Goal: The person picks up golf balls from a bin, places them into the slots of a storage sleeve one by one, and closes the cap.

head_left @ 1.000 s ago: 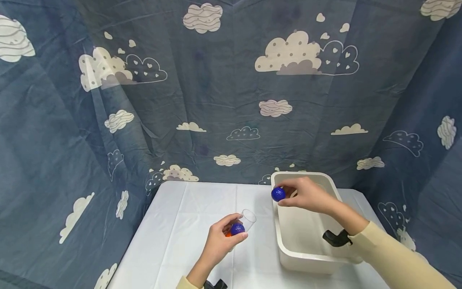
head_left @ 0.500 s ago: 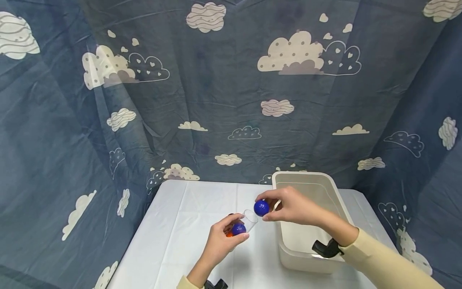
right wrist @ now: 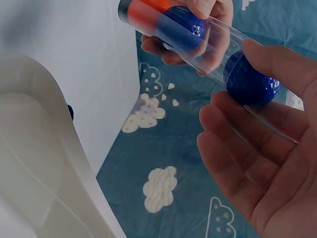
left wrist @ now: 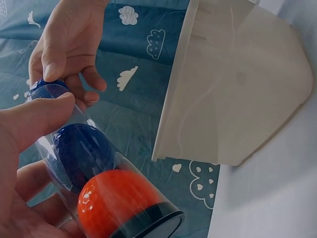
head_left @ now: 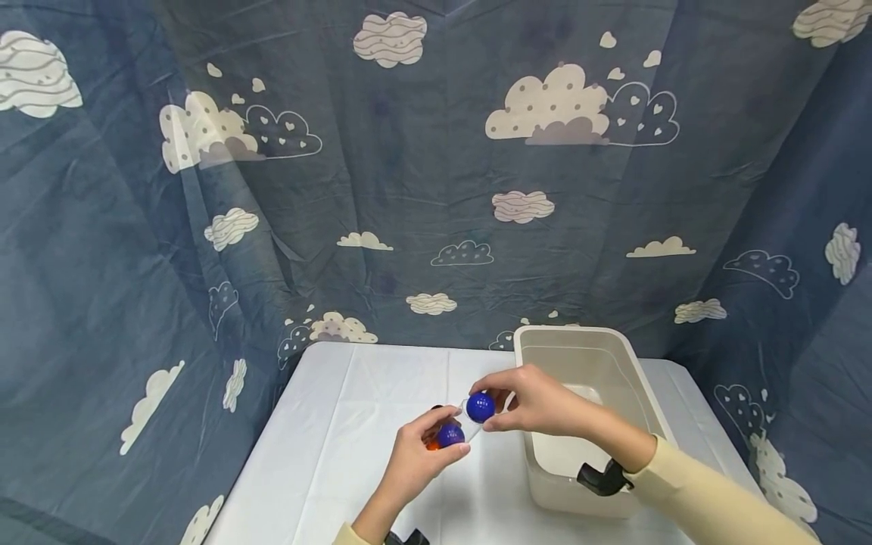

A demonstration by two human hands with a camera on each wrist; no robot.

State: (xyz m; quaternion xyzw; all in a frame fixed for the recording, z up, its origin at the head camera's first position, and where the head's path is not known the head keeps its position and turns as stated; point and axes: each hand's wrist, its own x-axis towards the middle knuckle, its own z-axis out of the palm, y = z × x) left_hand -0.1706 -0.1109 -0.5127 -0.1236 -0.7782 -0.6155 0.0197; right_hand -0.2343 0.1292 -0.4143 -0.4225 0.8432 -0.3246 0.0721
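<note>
My left hand (head_left: 418,453) grips a clear tube (left wrist: 131,166) with a black end cap (left wrist: 157,221), held tilted above the table. Inside it, an orange golf ball (left wrist: 116,201) sits against the cap and a blue golf ball (left wrist: 81,154) lies above that one. Between thumb and fingers, my right hand (head_left: 538,405) pinches another blue golf ball (right wrist: 250,79) right at the tube's open mouth. In the right wrist view this ball overlaps the rim, partly within the tube's end.
To the right, a deep off-white bin (head_left: 579,499) stands on the white-covered table (head_left: 368,409), under my right forearm. Dark blue cloth (head_left: 381,151) with cloud prints hangs behind the table and at both sides.
My right hand has carried the blue golf ball from over the bin's left edge leftward and down to the tube's mouth. The left hand and tube have barely moved.
</note>
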